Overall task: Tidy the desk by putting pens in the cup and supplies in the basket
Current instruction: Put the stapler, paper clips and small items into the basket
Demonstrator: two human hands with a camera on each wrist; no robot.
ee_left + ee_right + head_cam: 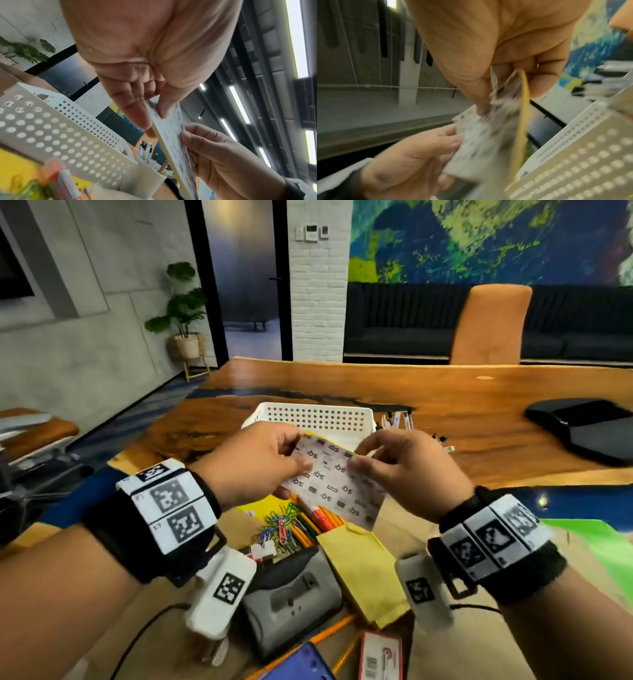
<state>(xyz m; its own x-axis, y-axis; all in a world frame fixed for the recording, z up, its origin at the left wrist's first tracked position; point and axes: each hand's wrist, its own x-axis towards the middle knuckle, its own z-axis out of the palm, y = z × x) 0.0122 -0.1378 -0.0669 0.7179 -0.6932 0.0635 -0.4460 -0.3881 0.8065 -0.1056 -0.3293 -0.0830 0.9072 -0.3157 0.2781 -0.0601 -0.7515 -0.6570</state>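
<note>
Both hands hold a printed white sheet (334, 481) in the air, just in front of the white perforated basket (317, 416). The left hand (253, 463) has a narrow grip, pinching the sheet's left edge between thumb and fingers; the right hand (414, 470) pinches the right edge likewise. Below, on the tabletop (479, 440), lie coloured paper clips (281, 525), orange pencils (329, 522), a yellow envelope (366, 573) and a grey hole punch (291, 597). Pens (399, 421) stand just right of the basket.
</note>
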